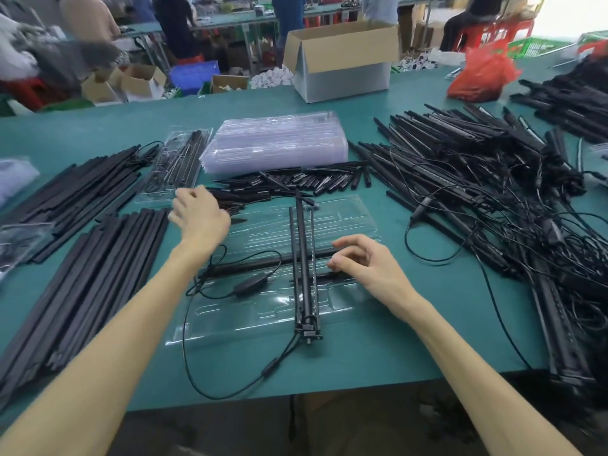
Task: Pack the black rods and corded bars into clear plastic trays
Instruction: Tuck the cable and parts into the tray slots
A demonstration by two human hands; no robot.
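Note:
A clear plastic tray (348,218) lies open on the green table in front of me. A corded bar (250,264) lies across it, its cable and inline switch (248,285) trailing left. A folded black stand (304,264) lies lengthwise over the tray. My right hand (365,263) hovers over the bar's right end, fingers loosely curled, holding nothing. My left hand (197,213) reaches over the short black rods (296,181) behind the tray, its fingers blurred; whether it holds one is unclear.
A stack of empty clear trays (276,141) sits behind the rods, a packed tray (176,162) to its left. Long black bars (92,271) lie at left. A tangled heap of corded bars (493,179) fills the right. A cardboard box (342,59) stands at the back.

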